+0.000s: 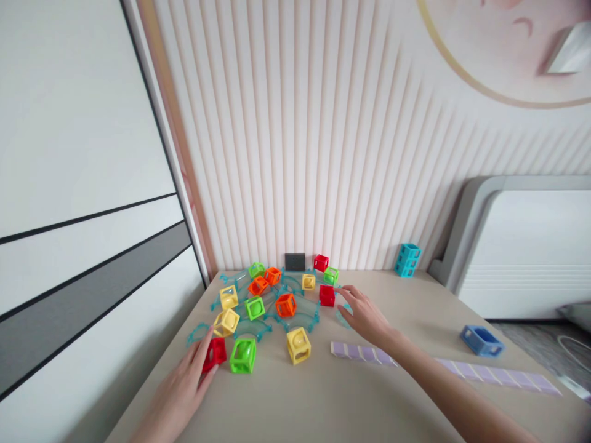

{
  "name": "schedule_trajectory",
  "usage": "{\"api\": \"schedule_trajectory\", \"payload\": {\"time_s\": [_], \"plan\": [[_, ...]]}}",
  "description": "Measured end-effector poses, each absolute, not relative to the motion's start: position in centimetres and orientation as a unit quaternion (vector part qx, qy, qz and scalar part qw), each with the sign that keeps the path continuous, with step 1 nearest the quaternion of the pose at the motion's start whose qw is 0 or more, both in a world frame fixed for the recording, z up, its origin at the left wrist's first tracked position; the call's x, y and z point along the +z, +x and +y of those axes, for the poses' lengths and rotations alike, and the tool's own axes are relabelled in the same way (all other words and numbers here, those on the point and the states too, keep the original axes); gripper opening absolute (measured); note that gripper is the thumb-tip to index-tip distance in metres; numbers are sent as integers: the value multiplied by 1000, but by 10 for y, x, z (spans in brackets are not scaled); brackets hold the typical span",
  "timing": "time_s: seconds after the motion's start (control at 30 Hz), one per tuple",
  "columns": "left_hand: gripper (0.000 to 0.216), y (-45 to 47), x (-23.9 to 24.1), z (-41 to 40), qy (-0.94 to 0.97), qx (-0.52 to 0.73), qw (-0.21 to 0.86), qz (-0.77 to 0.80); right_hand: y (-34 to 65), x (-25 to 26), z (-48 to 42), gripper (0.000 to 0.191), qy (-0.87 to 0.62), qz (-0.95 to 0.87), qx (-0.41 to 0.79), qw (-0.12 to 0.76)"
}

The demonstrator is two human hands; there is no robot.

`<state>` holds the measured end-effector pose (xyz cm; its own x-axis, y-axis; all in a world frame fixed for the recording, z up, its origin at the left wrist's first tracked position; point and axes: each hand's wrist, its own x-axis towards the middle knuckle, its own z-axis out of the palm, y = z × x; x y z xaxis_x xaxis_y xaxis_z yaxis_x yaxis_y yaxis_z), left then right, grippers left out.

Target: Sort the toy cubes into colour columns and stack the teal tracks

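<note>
At the front left, my left hand [190,372] has its thumb and fingers closed around a red cube block [215,354]. A light green cube block [242,356] stands just right of it, and a pale yellow one [226,322] lies tilted behind. My right hand [362,312] reaches in from the right with fingers stretched out and apart. Its fingertips are beside another red cube block [327,296]; whether they touch it I cannot tell. Nothing shows between those fingers. Clear teal curved track pieces [295,320] lie under and among the orange, green and yellow cube blocks.
A purple strip [498,375] lies across the table [351,406], passing under my right forearm. Toward the right are a blue open block [482,341] and an upright teal stack [407,260]. A small black box [295,262] stands against the ribbed wall.
</note>
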<state>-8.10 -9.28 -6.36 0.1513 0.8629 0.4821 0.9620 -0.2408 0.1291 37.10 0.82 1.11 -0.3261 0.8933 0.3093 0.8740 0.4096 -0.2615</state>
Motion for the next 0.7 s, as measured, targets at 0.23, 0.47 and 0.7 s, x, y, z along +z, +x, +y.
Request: {"api": "schedule_trajectory", "payload": {"time_s": [0.23,0.47,0.7], "plan": [[58,-78,-68,-92,-749,-213,123,-616,417,0,-47,28,-542,-813,22,212],[45,-69,-41,-103,-776,-178,248,-552,432,-21,-92,31,-553,-809,65,189],[42,-47,-49,-82,-831,-157,257,-468,417,-29,-92,29,-545,-806,98,211]]}}
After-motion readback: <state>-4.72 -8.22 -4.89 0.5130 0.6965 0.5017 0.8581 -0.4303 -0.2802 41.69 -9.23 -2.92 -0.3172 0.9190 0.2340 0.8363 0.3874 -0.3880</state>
